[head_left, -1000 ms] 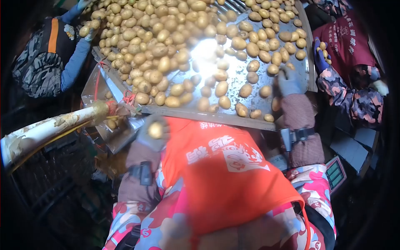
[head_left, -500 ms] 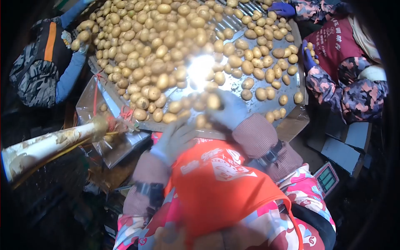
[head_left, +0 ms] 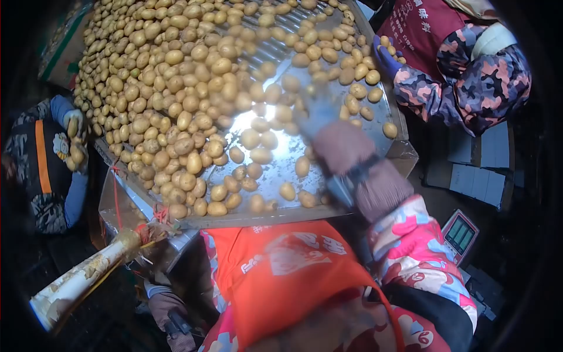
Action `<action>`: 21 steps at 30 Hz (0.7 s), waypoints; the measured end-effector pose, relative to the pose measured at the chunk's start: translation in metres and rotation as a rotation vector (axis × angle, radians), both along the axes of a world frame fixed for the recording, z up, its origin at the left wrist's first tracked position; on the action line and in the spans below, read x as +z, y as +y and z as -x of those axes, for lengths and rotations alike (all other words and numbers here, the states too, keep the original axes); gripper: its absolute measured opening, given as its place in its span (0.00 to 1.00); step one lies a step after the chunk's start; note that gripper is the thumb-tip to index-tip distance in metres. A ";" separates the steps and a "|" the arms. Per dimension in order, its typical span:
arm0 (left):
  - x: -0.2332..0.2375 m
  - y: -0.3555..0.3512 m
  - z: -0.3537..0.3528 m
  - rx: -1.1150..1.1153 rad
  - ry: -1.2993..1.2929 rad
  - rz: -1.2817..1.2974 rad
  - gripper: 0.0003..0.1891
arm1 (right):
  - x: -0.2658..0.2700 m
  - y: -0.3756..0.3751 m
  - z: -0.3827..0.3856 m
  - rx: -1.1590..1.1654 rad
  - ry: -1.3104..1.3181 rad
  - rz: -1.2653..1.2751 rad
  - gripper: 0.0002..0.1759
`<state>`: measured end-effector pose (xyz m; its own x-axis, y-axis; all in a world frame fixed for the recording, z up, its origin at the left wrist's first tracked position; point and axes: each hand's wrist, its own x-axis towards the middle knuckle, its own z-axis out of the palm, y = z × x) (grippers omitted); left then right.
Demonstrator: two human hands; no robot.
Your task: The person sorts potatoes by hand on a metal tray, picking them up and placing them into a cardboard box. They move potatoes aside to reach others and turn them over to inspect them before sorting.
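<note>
A large heap of potatoes (head_left: pixel 158 88) covers the left and back of the metal table (head_left: pixel 275 196), with looser potatoes spread toward the front and right. My right hand (head_left: pixel 319 114), in a pale glove, reaches over the right-centre of the table among the scattered potatoes. Motion smears its fingers, so I cannot make out whether it holds any. Down at the lower left, below the table's front edge, is my left hand (head_left: pixel 157 288); only its pale glove cuff shows clearly, and its fingers are lost in shadow beside a plastic-wrapped box.
A white worn pole (head_left: pixel 85 278) juts from the left front corner, tied with red string (head_left: pixel 161 214). At left a co-worker (head_left: pixel 50 158) holds potatoes; another co-worker's purple glove (head_left: pixel 387 58) holds small potatoes at right. A scale display (head_left: pixel 459 234) and cardboard boxes (head_left: pixel 478 182) lie at right.
My left hand has moved from the table's front edge down to the lower left. My right hand has reached farther over the table. The view has shifted, and the left co-worker has drawn back with potatoes.
</note>
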<state>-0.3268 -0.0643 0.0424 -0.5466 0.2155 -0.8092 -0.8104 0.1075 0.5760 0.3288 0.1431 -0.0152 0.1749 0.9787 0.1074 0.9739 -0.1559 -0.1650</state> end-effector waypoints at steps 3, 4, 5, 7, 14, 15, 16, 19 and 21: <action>-0.008 0.002 -0.061 -0.502 -0.132 -0.269 0.27 | 0.042 -0.071 0.020 0.187 0.209 0.111 0.32; 0.004 0.019 -0.097 -0.883 -0.358 -0.432 0.27 | 0.033 -0.095 0.013 0.247 0.271 0.044 0.30; 0.008 0.030 -0.136 -0.988 -0.372 -0.396 0.29 | 0.028 -0.110 0.004 0.309 0.332 -0.022 0.28; 0.015 0.052 -0.208 -1.160 -0.328 -0.290 0.31 | 0.031 -0.108 -0.026 0.179 0.503 0.187 0.26; 0.001 0.097 -0.295 -1.278 -0.139 -0.056 0.30 | 0.020 0.068 -0.168 0.019 0.009 -0.082 0.33; 0.000 0.097 -0.293 -1.294 -0.135 -0.034 0.30 | 0.029 0.073 -0.144 0.043 -0.185 -0.014 0.33; -0.001 0.101 -0.289 -1.314 -0.141 -0.010 0.30 | 0.041 0.077 -0.118 0.073 -0.379 0.043 0.32; -0.009 0.108 -0.288 -1.306 -0.197 0.027 0.30 | 0.097 0.070 -0.014 -0.155 0.534 0.225 0.32; -0.026 0.107 -0.275 -1.286 -0.319 0.008 0.31 | -0.023 0.052 0.038 0.250 0.042 -0.095 0.32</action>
<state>-0.0519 0.0430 0.0164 0.2554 0.4280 -0.8669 -0.2275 0.8981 0.3764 0.2904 0.1956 -0.0384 -0.0643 0.9779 0.1990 0.9722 0.1064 -0.2087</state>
